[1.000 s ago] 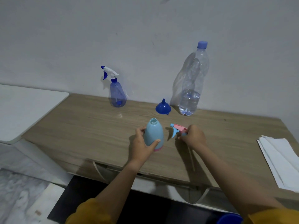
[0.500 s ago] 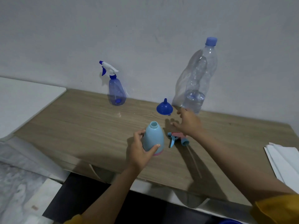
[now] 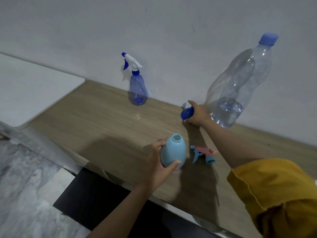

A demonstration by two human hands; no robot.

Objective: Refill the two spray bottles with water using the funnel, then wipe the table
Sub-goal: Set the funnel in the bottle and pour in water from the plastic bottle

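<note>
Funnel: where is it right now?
In the head view the blue funnel is in the right hand, toward the back of the table, just left of the big water bottle by the wall.

The light is dim and cool, leaving the wall (image 3: 154, 31) a flat grey-blue. Soft, broad shadows of the arms fall across the tabletop (image 3: 106, 121) toward the near edge, and the water bottle (image 3: 240, 86) casts a pale shadow on the wall to its left. No glare shows. Wide-angle distortion tilts the tabletop and bends the edges. The yellow sleeve (image 3: 277, 194) and floor (image 3: 25, 177) look soft and smeared.
</note>
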